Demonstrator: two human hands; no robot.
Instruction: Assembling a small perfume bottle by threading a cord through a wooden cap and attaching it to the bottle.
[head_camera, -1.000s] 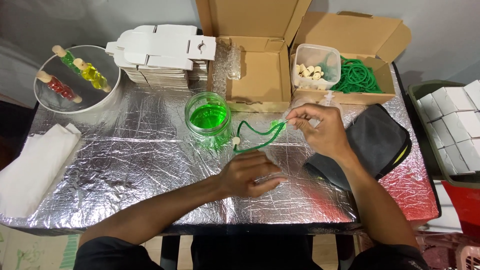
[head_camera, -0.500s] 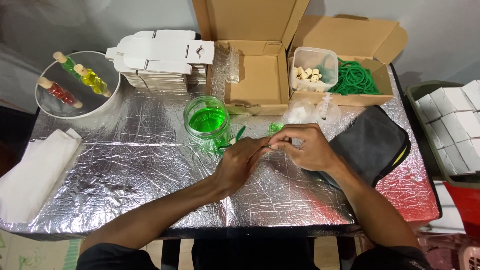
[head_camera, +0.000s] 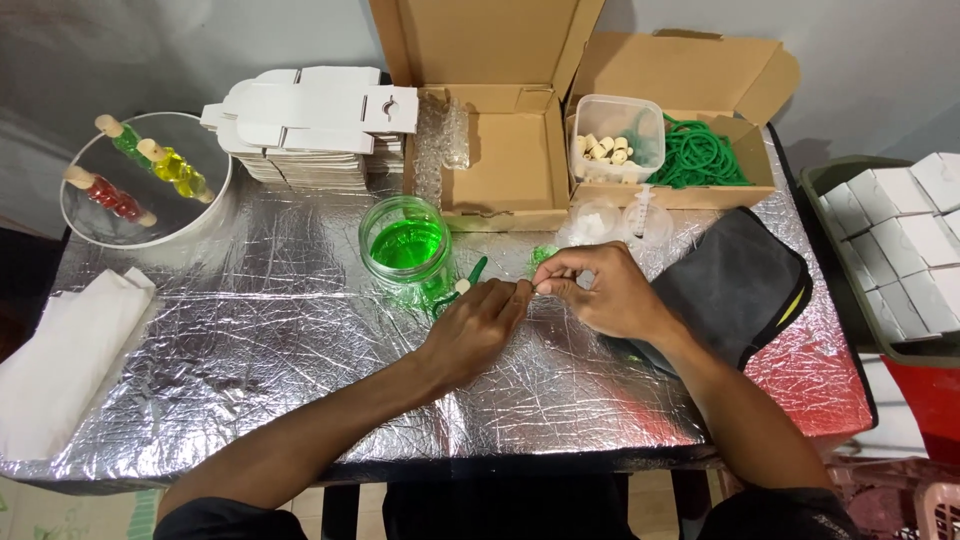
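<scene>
My left hand and my right hand meet fingertip to fingertip over the foil-covered table. Together they pinch a thin green cord with a small cork-like stopper on it, just right of a glass jar of green liquid. The cord's end between my fingers is hidden. A bit of green cord shows above my right hand.
Two open cardboard boxes stand at the back; the right one holds a tub of corks and coiled green cord. Flat white cartons, a bowl of coloured vials, a dark pouch, white cloth, a syringe.
My right hand came down from a raised, stretched-out cord to meet my left hand. The green cord is now bunched near the jar instead of drawn out in a loop.
</scene>
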